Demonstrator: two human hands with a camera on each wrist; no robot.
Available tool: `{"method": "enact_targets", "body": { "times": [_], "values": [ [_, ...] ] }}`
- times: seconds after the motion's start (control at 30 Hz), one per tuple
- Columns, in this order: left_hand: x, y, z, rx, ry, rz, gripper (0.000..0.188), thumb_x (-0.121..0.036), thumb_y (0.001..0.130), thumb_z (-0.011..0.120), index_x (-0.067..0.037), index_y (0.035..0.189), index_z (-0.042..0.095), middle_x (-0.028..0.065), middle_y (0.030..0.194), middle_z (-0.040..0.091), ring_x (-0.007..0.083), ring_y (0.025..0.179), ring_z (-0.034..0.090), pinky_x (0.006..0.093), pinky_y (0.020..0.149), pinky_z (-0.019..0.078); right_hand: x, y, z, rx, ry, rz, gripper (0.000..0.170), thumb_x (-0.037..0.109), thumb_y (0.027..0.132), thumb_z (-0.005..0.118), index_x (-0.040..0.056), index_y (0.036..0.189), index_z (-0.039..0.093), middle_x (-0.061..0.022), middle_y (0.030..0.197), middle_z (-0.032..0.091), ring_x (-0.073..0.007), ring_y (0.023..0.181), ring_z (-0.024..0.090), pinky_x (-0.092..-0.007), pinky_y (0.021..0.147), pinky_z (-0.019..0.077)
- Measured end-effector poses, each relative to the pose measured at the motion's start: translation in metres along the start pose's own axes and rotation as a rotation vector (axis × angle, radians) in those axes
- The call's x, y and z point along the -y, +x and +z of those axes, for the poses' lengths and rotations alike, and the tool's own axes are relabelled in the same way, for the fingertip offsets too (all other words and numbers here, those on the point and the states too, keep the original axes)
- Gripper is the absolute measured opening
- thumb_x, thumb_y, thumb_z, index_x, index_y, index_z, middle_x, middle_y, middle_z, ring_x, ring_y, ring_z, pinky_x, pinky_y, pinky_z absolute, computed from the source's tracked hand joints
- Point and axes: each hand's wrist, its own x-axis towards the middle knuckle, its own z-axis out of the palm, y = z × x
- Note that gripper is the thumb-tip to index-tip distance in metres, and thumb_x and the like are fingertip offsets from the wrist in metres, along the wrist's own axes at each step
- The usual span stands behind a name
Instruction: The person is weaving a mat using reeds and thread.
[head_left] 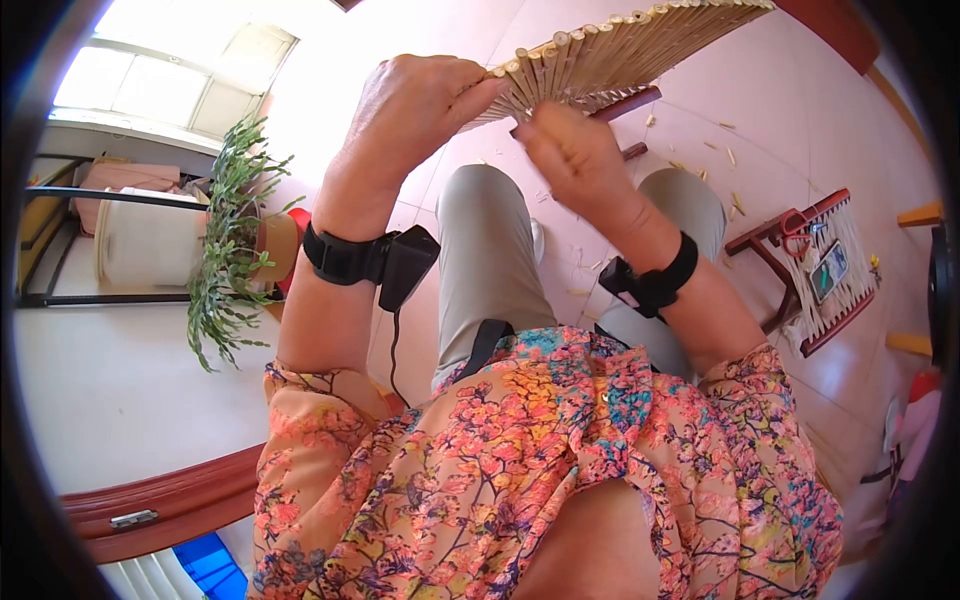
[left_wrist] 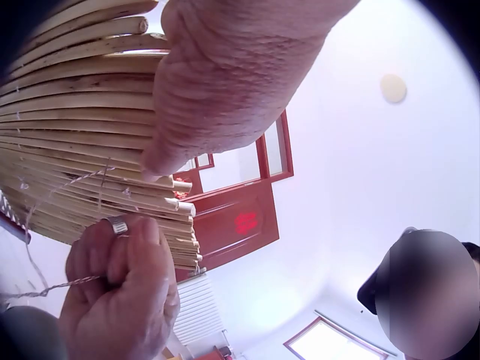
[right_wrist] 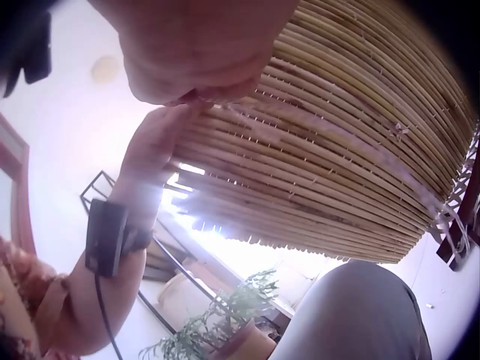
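A mat of thin reed stalks (head_left: 600, 65), stitched together with thread, fans out in front of the person. My left hand (head_left: 420, 95) grips its near left edge, thumb on one face of the stalks. Just below that edge, my right hand (head_left: 575, 150) is curled, and in the left wrist view a twisted twine (left_wrist: 56, 289) runs into its fist. A ring (left_wrist: 118, 224) sits on one right finger. More twine loops across the stalks beside the right hand. In the right wrist view, both hands meet at the mat's edge, and the right fingertips are partly hidden.
To the right stands a low stool with a corded seat (head_left: 835, 300), bearing a phone (head_left: 829, 272) and red-handled scissors (head_left: 797, 236). Stalk scraps (head_left: 738, 203) litter the floor. A dark red wooden bar (head_left: 628, 103) shows under the mat. A potted plant (head_left: 235, 250) stands left.
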Motion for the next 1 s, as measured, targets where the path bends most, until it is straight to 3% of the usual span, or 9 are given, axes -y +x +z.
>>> {"method": "enact_targets", "body": {
  "times": [0.2,0.3,0.63,0.7,0.77,0.83,1.0],
  "values": [
    [0.004,0.003,0.000,-0.006,-0.033,-0.007,0.027,-0.027,0.082,0.062,-0.001,0.085,0.066,0.0134,0.068,0.060,0.0256,0.058,0.056,0.0321,0.055,0.0428,0.012,0.000,0.007,0.021,-0.163,-0.086,0.018,0.010,0.081,0.057,0.0037,0.067,0.048,-0.0115,0.065,0.048,-0.0303,0.054,0.049,-0.0362,0.048,0.0401],
    [-0.001,0.001,-0.003,0.011,-0.080,-0.082,0.028,-0.028,0.082,0.062,-0.001,0.086,0.066,0.0138,0.069,0.061,0.0241,0.058,0.057,0.0315,0.055,0.0428,0.017,0.003,0.007,-0.012,-0.133,-0.077,0.018,0.010,0.081,0.058,0.0042,0.067,0.048,-0.0114,0.065,0.047,-0.0305,0.054,0.049,-0.0364,0.047,0.0400],
    [-0.004,-0.007,0.008,-0.082,-0.184,-0.006,0.027,-0.026,0.080,0.064,-0.003,0.093,0.067,0.0149,0.070,0.063,0.0221,0.056,0.058,0.0303,0.053,0.0434,0.028,-0.008,0.003,-0.019,-0.041,0.037,0.020,0.009,0.083,0.056,0.0027,0.067,0.046,-0.0118,0.064,0.045,-0.0313,0.054,0.046,-0.0362,0.048,0.0380],
    [-0.006,-0.007,0.007,-0.064,-0.139,0.000,0.028,-0.025,0.079,0.065,-0.005,0.098,0.067,0.0124,0.067,0.062,0.0173,0.053,0.055,0.0285,0.052,0.0424,0.025,-0.008,0.001,-0.015,-0.041,0.024,0.019,0.009,0.083,0.056,0.0026,0.067,0.046,-0.0116,0.064,0.045,-0.0310,0.053,0.045,-0.0360,0.047,0.0374],
    [-0.007,-0.005,0.006,-0.056,-0.181,-0.040,0.028,-0.025,0.079,0.065,-0.007,0.100,0.067,0.0110,0.064,0.061,0.0142,0.051,0.053,0.0274,0.050,0.0414,0.014,-0.001,-0.012,-0.004,-0.001,0.146,0.019,0.009,0.083,0.055,0.0028,0.067,0.046,-0.0116,0.064,0.045,-0.0306,0.051,0.046,-0.0356,0.047,0.0381],
    [-0.008,-0.004,0.007,-0.057,-0.224,-0.078,0.029,-0.025,0.079,0.066,-0.008,0.102,0.067,0.0096,0.061,0.059,0.0110,0.050,0.050,0.0263,0.049,0.0404,0.023,-0.008,0.004,0.000,-0.081,-0.046,0.018,0.009,0.082,0.056,0.0035,0.068,0.047,-0.0117,0.065,0.046,-0.0307,0.051,0.047,-0.0361,0.047,0.0387],
    [-0.005,0.001,0.007,-0.045,-0.175,-0.073,0.030,-0.027,0.079,0.065,-0.013,0.106,0.066,0.0077,0.054,0.054,0.0077,0.047,0.043,0.0253,0.046,0.0379,0.021,0.000,-0.005,-0.031,-0.079,0.024,0.016,0.009,0.082,0.056,0.0040,0.069,0.048,-0.0123,0.064,0.047,-0.0305,0.053,0.050,-0.0370,0.046,0.0391]
  ]
}}
